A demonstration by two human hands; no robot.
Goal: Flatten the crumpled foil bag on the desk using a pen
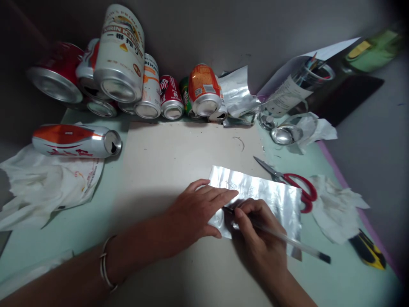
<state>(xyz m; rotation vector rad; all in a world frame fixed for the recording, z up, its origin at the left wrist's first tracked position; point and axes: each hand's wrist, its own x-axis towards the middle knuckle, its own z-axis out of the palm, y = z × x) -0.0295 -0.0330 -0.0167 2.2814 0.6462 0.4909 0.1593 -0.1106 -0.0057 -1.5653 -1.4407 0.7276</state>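
Observation:
A silvery, slightly wrinkled metal sheet [255,185] lies on the pale board [159,157], its right end reaching past the board. My left hand [204,204] rests flat across the sheet's left end, fingers stretched out. In my right hand [262,232] is a clear-barrelled pen [297,243] with a dark end cap. The pen's tip is down at the sheet, close to the left fingertips. Red-handled scissors [300,185] lie at the sheet's upper right, their handles partly behind its corner.
Several drink cans [119,55] line the back, some stacked. Another can [76,140] lies on its side at left, by crumpled tissues [32,187]. At right are a pen holder [287,96], cut can pieces [284,134], more tissue [337,209] and a yellow-black utility knife [369,250].

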